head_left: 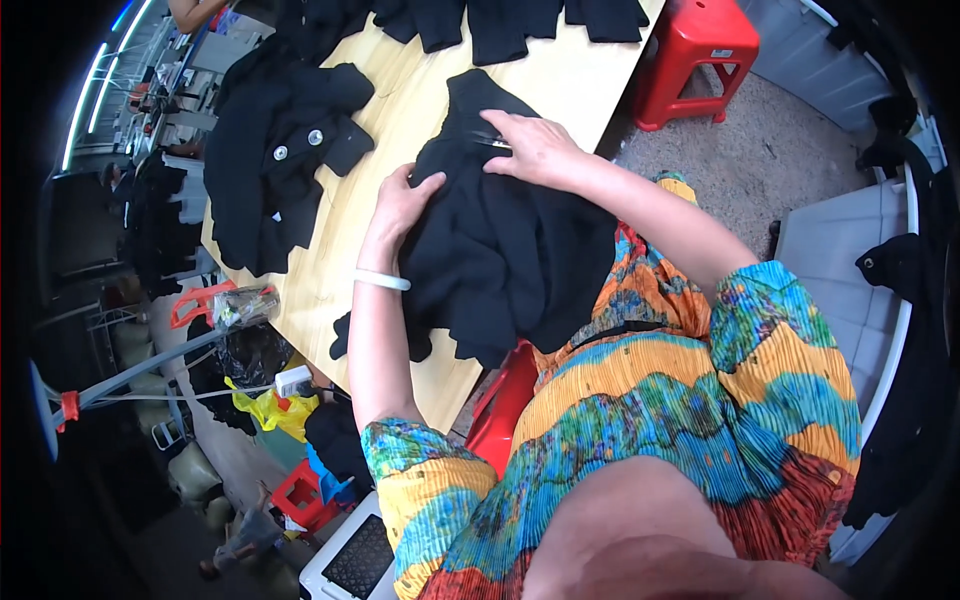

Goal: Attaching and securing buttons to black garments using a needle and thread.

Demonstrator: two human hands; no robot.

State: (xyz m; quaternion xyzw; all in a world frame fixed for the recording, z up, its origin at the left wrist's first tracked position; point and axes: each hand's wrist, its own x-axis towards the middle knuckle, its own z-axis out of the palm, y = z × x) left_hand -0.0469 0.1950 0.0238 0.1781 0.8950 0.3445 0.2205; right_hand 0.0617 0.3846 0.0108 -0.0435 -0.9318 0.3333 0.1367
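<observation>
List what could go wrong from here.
The metal tool in the right hand could nick or snag the black garment right beneath it. The garment also hangs past the edge of the table, so it might slide if the left hand on it loosens.

No legible txt anywhere right now, folks! Far right, red stool (695,42): small pale lbl (721,54) w/ dark marks on its side, just below the seat, too tiny to make out. Over on the left, a dark garment (245,150) on the table (345,250) shows a small white patch (277,216), poss. a tag, can't tell, no lettering clear. Near left now, yellow plastic bag (262,412) w/ a red patch (284,404), maybe print, unreadable at this res. Beside it, a small white box-shaped obj. (294,381), faint marks, also illegible.
</observation>
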